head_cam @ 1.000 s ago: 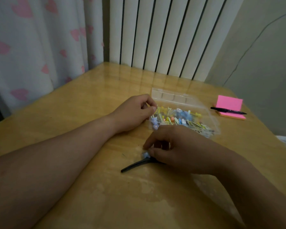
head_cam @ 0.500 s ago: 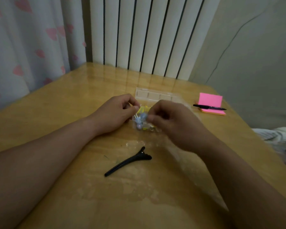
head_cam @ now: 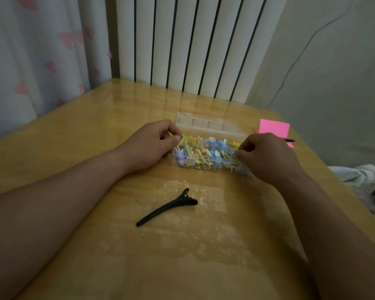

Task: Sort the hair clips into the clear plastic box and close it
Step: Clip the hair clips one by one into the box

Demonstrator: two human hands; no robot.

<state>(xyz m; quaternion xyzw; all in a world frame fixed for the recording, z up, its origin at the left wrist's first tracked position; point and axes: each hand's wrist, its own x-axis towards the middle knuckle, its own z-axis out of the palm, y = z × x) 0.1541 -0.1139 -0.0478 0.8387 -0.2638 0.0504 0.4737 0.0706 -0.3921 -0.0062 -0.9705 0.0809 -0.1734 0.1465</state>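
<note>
The clear plastic box [head_cam: 206,166] stands open mid-table, its lid [head_cam: 206,123] tipped back, with several small yellow, blue and orange hair clips [head_cam: 204,152] inside. My left hand [head_cam: 152,144] grips the box's left end, thumb at the rim. At the right end of the box, the curled fingertips of my right hand [head_cam: 266,156] pinch a small blue hair clip [head_cam: 233,152]. A long black hair clip [head_cam: 167,207] lies alone on the table in front of the box, between my forearms.
A pink sticky-note pad [head_cam: 273,127] with a black pen [head_cam: 289,140] across it lies right of the box, near the wooden table's [head_cam: 182,256] right edge. A radiator and a heart-print curtain stand behind the table.
My right hand left the spot beside the black clip with a small blue clip, rose to the box, then shifted to its right end. My left hand stayed on the box.
</note>
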